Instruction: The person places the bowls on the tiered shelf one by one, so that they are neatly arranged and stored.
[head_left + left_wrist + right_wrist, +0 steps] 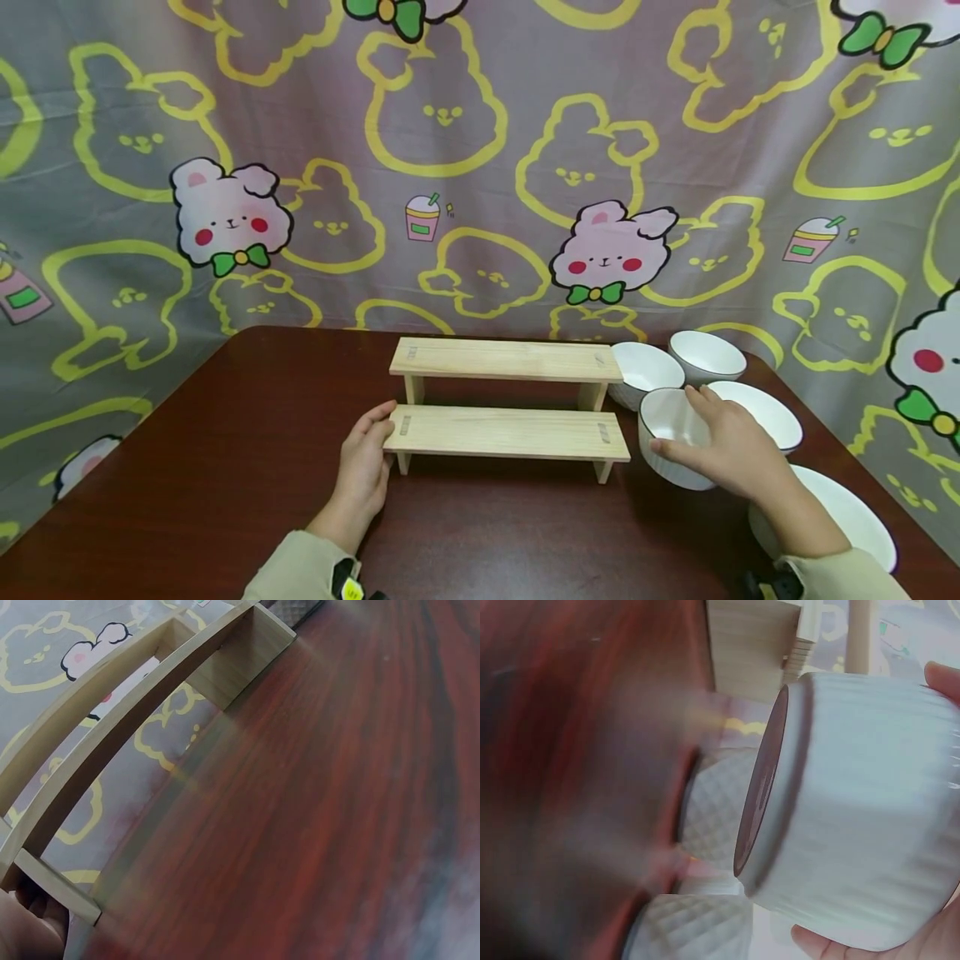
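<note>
A two-step wooden shelf stand (510, 432) stands on the table. My left hand (363, 467) grips the left end of its lower step. In the left wrist view, fingers (34, 930) curl in beneath that step beside the leg (60, 889). To the right of the stand, my right hand (742, 442) holds a deep white bowl (666, 417) with a dark rim line. Thumb and fingers span this bowl from opposite sides. In the right wrist view its ribbed outer wall (877, 802) and brown unglazed foot (763, 784) show, with the foot raised off the table.
Behind the held bowl are two white bowls, one beside the upper step (647, 367) and one farther back (707, 354). A wider white bowl (757, 412) lies partly behind my right hand. A large white dish (847, 508) sits near the table's right edge. A patterned curtain (465, 192) hangs behind.
</note>
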